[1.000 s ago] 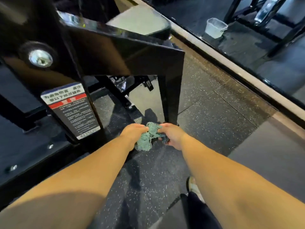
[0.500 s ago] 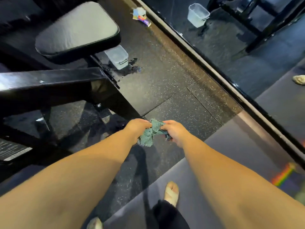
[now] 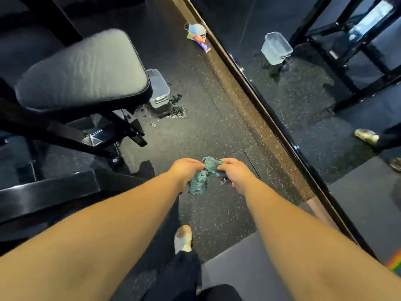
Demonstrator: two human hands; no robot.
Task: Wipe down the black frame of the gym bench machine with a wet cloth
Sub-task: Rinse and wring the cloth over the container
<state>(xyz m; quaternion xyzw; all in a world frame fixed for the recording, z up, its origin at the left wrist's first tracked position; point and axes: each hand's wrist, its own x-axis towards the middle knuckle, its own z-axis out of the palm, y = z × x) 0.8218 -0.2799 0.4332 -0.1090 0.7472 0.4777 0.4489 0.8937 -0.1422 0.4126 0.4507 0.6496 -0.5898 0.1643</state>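
- Gym floor (image 3: 206, 131): dark rubber matting with pale speckles, laid in tiles. A mirror (image 3: 303, 101) runs along the right side behind a brown strip.
- Clear plastic tub (image 3: 159, 90) stands on the floor, partly under the pad (image 3: 82, 70). Wet, glossy patches lie just beside it. Judged to be the water supply.
- Face mask and a coloured wrapper (image 3: 198, 35) lie near the mirror edge, well apart from the work.
- Cloth (image 3: 204, 174): teal, knobbly weave, bunched and limp, stretched between both hands in mid-air over the floor. It touches no part of the machine.
- Left hand (image 3: 184, 170): fingers curled round the cloth's left end. Right hand (image 3: 236, 172): fingers curled round the right end. The cloth's long axis runs roughly left to right between them, one corner hanging down.
- Frame (image 3: 50, 192): glossy black box-section steel. One thick bar lies at lower left, thinner struts (image 3: 104, 135) under the grey, wrinkled vinyl pad.
- Key relation: all frame members lie to the left of the hands, so the left hand is the nearer. The lower-left bar is closest.
- Judgement: the cloth looks to be being twisted or re-folded; wiping needs a swing leftward onto the bar.
- Risk: wet floor underfoot near the tub.
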